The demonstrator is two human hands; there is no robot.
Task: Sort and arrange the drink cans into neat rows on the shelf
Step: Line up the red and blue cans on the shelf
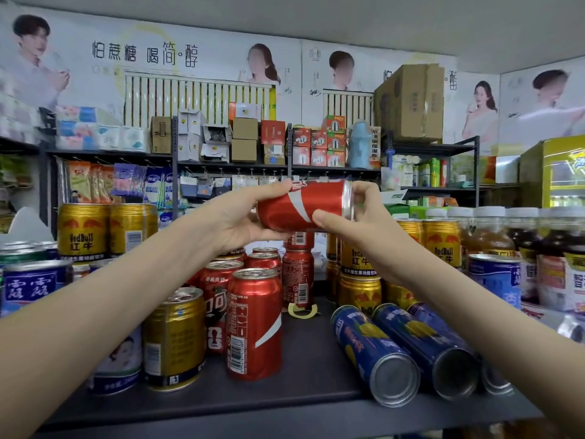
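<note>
A dark shelf (304, 369) in a small shop carries mixed cans, with stocked racks behind it. Above its middle the red cola can (300, 207) lies sideways in the air, its long axis running left to right. The left hand (237, 217) cups one end and the right hand (364, 226) clasps the silver-rimmed end with thumb and fingers (326, 218), so both are equally near. Standing it upright looks necessary before it joins the standing red cans (253, 324) below. 3 blue cans (376, 350) lie on their sides toward the front right corner. The left palm hides the held can's other end, so I cannot tell which end is its top.
</note>
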